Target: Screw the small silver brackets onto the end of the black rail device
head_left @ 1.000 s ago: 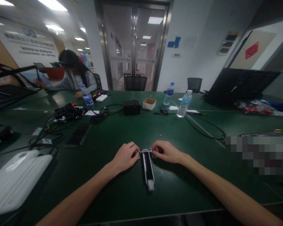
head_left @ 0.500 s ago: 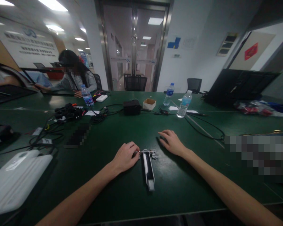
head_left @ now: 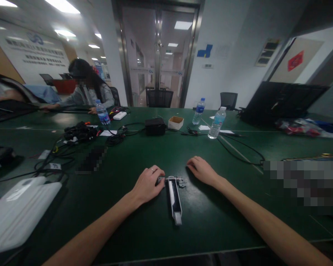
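Observation:
A long, narrow white-edged bracket [head_left: 171,195] with a dark channel lies on the green table, its pale tip towards me. Across its far end runs a metal crosspiece [head_left: 180,180] with small plates. My left hand [head_left: 148,184], a ring on one finger, is closed at the left end of this crosspiece, where a small dark part shows between thumb and forefinger. To the right and a little farther off, my right hand [head_left: 202,170] rests low over the table, apart from the bracket. Its fingers are curled together; whatever they hold, if anything, is hidden.
Beyond my hands are a black box [head_left: 155,126], a small open carton [head_left: 175,122] and water bottles [head_left: 217,123]. Cables and a dark phone-like slab [head_left: 91,159] lie left, near white devices [head_left: 22,210]. A person [head_left: 86,85] sits across the table.
The fingers of my right hand have curled in, and the small dark thing seen by them is now hidden. My left hand and the bracket stay nearly still. The seated person's hands have lowered.

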### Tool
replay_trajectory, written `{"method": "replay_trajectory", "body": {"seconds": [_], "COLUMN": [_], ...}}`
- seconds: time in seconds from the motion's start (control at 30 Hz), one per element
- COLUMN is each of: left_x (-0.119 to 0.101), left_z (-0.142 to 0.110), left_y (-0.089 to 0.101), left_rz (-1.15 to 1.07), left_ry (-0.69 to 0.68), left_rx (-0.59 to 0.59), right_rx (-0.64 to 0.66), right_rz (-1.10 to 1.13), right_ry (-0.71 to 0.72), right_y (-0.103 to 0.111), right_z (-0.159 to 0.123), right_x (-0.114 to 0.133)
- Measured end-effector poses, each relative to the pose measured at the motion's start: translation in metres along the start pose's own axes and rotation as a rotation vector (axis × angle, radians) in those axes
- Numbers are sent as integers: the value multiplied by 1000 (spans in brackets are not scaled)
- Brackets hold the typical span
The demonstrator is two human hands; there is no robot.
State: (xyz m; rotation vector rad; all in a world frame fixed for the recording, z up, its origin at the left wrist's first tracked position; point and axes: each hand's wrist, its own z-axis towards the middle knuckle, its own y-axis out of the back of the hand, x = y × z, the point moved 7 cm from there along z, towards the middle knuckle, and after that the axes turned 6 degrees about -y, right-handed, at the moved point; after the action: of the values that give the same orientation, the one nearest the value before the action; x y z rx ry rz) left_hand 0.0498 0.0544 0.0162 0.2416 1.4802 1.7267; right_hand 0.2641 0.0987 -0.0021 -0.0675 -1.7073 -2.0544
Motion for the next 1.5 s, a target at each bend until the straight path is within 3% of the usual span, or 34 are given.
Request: {"method": "replay_trajectory", "body": {"seconds": [0.13, 0.3, 0.5, 0.7, 0.87, 1.03, 1.23, 1.5], "left_x": [-7, -19, -35, -36, -32, -10, 2, 1], "left_z": [0, -3, -6, -7, -6, 1, 3, 3], "left_y": [3, 3, 2, 2, 9, 10, -1, -4], "left_rz": [-3, 4, 49, 45, 43, 112, 137, 101], "left_ry": [-52, -145, -321, -376, -398, -259, -131, -120], "left_rx": [-30, -46, -82, -106, -144, -41, 137, 134], "right_rx": [-26, 58, 134, 143, 42, -35, 65, 131], "right_rz": [206, 368, 400, 383, 349, 220, 112, 123], "right_ry": [94, 163, 311, 360, 390, 337, 266, 319], "right_y": [6, 7, 6, 4, 7, 13, 9, 4], "right_z": [-10, -24, -36, -38, -36, -28, -21, -23], "right_x": [34, 76, 102, 104, 98, 82, 66, 69]}}
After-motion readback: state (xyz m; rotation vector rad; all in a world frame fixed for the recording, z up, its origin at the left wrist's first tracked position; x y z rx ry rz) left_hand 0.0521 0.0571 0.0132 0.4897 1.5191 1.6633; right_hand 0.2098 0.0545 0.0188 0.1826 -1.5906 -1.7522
